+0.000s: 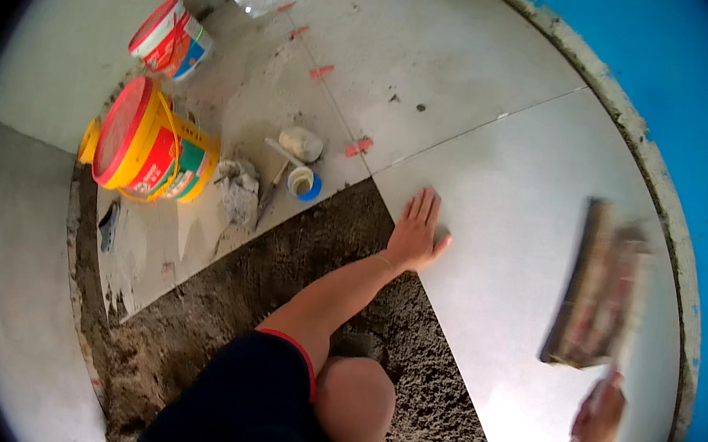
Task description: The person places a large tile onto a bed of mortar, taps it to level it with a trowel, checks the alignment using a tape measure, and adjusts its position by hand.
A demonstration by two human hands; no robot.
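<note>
My left hand [416, 235] lies flat at the edge of a large pale floor tile [492, 237], fingers stretched out and pressed to its surface. Beside that edge is rough brown mortar bed [425, 360]. Over the right part of the tile, my right hand [600, 415] is wrapped round the light handle of a wide hand brush [597, 292]. Motion blurs the brush, so whether its bristles touch the tile cannot be told. My bent knee [355, 403] is over the mortar bed.
At the left stand a yellow bucket [153, 146] with a red lid and a white bucket [169, 38]. Near them lie a crumpled bag [237, 192] and a blue-white cup [303, 183]. Red tile levelling clips [359, 146] line a joint. A blue wall [690, 111] rises at the right.
</note>
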